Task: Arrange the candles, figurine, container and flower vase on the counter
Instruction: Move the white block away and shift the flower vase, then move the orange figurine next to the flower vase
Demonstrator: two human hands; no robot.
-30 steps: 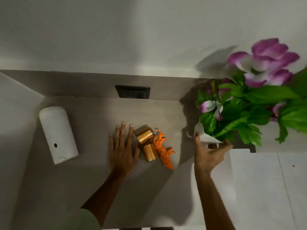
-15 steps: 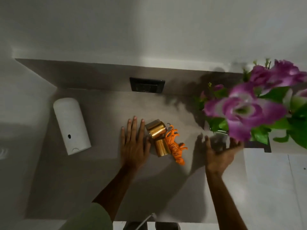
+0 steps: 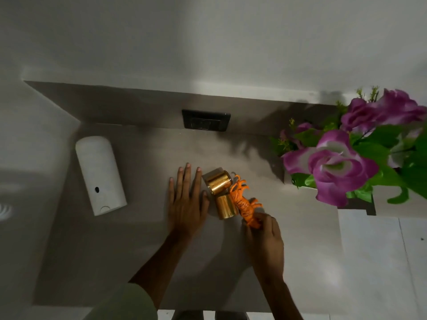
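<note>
Our right hand (image 3: pixel 265 236) pinches the orange striped plastic tiger figurine (image 3: pixel 245 205), which touches two shiny gold cylindrical candles (image 3: pixel 221 192). Left of the candles, our left hand (image 3: pixel 186 202) lies flat, fingers spread, on the grey surface (image 3: pixel 143 239).

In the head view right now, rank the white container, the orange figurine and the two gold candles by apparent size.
1. White container
2. Orange figurine, partly covered by the right hand
3. Gold candles: alike, unranked
</note>
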